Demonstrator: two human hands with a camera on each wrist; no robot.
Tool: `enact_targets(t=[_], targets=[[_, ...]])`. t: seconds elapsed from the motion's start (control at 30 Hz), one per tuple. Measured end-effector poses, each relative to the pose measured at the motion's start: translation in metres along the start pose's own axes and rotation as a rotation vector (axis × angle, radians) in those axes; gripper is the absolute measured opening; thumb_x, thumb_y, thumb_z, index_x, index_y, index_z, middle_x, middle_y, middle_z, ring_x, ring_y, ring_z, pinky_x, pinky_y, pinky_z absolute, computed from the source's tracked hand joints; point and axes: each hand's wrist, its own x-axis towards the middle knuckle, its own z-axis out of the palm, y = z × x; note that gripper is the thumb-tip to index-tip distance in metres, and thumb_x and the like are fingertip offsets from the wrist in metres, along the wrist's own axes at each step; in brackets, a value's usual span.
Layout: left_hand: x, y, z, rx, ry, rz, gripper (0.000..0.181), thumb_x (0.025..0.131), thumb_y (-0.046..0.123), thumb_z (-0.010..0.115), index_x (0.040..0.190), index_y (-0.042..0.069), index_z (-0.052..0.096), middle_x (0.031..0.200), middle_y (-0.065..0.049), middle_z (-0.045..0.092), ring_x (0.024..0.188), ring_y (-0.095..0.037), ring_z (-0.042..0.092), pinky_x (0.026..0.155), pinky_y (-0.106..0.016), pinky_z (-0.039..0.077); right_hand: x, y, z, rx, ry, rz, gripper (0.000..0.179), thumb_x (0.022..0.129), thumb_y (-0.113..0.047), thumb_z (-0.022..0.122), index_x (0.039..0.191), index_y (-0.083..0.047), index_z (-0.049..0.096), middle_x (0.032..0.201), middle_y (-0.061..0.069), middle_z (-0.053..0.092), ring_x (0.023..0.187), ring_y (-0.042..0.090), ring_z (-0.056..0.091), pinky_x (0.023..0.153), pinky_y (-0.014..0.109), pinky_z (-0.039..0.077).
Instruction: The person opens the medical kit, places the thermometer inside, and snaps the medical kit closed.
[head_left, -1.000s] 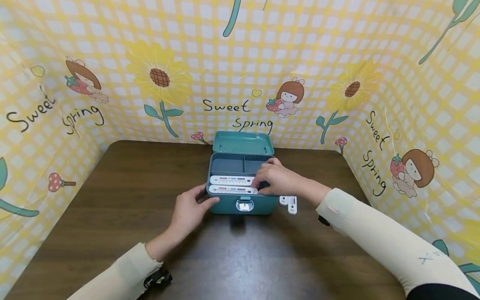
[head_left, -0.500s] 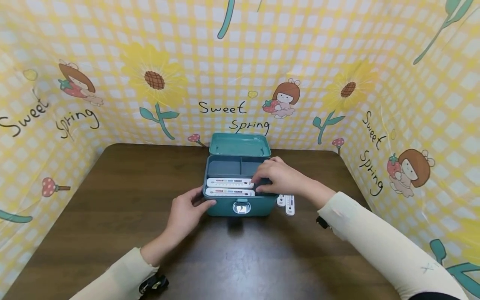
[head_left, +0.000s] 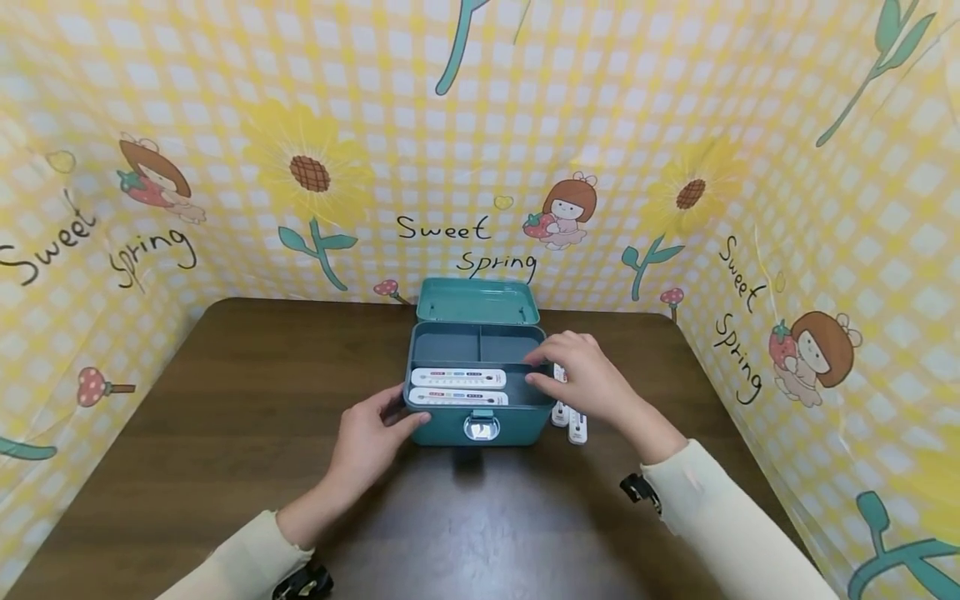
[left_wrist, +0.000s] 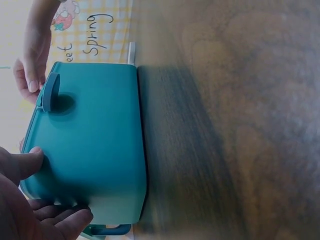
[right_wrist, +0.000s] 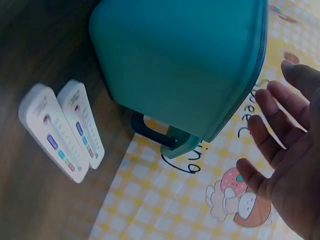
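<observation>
— Which step?
— Apparently loading thermometers point(head_left: 458, 379) into the box point(head_left: 517, 427), lower centre; left hand point(head_left: 367, 442) holds its corner; right hand point(head_left: 585, 379), fingers parted, holds nothing.
— Next?
— Probably pinching a loose thermometer point(head_left: 577, 427), lower right.

Brown table point(head_left: 217, 417), yellow checked cloth point(head_left: 450, 142).

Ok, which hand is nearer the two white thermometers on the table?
Right. The right hand hovers above the thermometers, by the right rim of the teal box; the left hand is farther off, across the box, holding its left front corner.
</observation>
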Motion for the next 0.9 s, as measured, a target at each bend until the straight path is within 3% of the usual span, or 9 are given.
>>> enact_targets(t=[0.37, 0.57, 0.73, 0.9], targets=[[0.001, 0.007, 0.001, -0.009, 0.016, 0.028, 0.069, 0.086, 0.040, 0.083, 0.142, 0.006, 0.060, 0.137, -0.012, 0.066, 0.121, -0.028, 0.068, 0.092, -0.041, 0.059, -0.031, 0.010, -0.002, 0.045, 0.249, 0.189, 0.024, 0.094, -0.023, 0.077, 0.115, -0.011, 0.076, 0.113, 0.003, 0.071, 0.110, 0.025, 0.060, 0.102, 0.053, 0.040], [0.003, 0.009, -0.001, 0.012, 0.019, 0.042, 0.071, 0.088, 0.041, 0.082, 0.146, 0.007, 0.057, 0.142, -0.011, 0.063, 0.128, -0.027, 0.062, 0.099, -0.044, 0.056, -0.045, 0.018, 0.003, 0.095, 0.356, 0.281, 0.021, 0.094, -0.018, 0.076, 0.112, -0.009, 0.076, 0.110, 0.007, 0.072, 0.108, 0.028, 0.060, 0.100, 0.054, 0.042], [0.002, 0.006, -0.001, 0.033, 0.011, 0.051, 0.075, 0.088, 0.040, 0.082, 0.149, 0.008, 0.053, 0.145, -0.011, 0.060, 0.133, -0.028, 0.058, 0.107, -0.048, 0.051, -0.058, 0.025, 0.017, 0.107, 0.400, 0.384, 0.022, 0.095, -0.018, 0.075, 0.113, -0.006, 0.075, 0.111, 0.010, 0.071, 0.107, 0.030, 0.060, 0.099, 0.054, 0.043], [0.003, 0.000, 0.002, 0.020, -0.014, 0.045, 0.090, 0.083, 0.051, 0.083, 0.154, 0.009, 0.046, 0.149, -0.011, 0.057, 0.136, -0.027, 0.055, 0.109, -0.049, 0.049, -0.071, 0.029, 0.036, 0.128, 0.410, 0.478, 0.023, 0.093, -0.018, 0.077, 0.112, -0.005, 0.076, 0.111, 0.012, 0.071, 0.106, 0.034, 0.061, 0.097, 0.052, 0.043]])
